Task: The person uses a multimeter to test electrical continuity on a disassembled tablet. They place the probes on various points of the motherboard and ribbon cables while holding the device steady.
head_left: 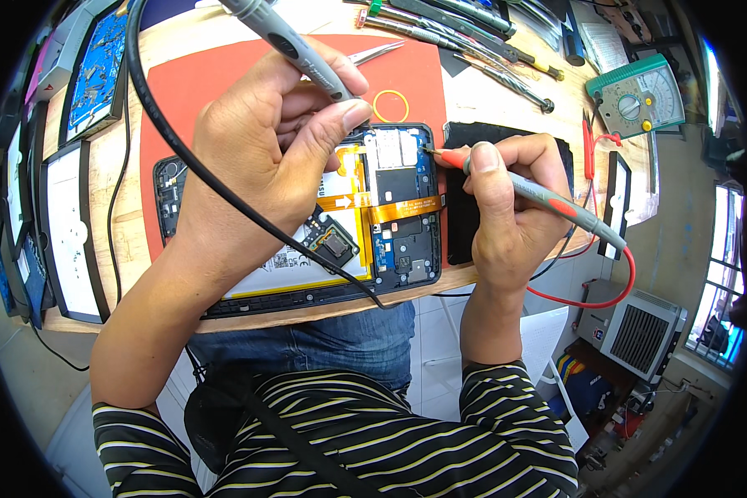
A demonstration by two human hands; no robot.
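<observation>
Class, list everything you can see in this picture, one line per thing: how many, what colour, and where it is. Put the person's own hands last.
opened tablet: one, black frame with blue boards and orange ribbon cables, on the red mat
red mat: one, red, on the wooden bench
wooden bench: one, pale wood, under everything
rubber band: one, yellow, on the mat above the tablet
tweezers: one, metal, top of the mat
screwdrivers: several, mixed colours, bench top right
analogue meter: one, green, far right
black pad: one, black, right of the tablet
spare screens: several, dark-framed, left edge
black-lead probe: one, grey, in the left hand
red-lead probe: one, grey with red tip, in the right hand, tip at the tablet's edge
</observation>
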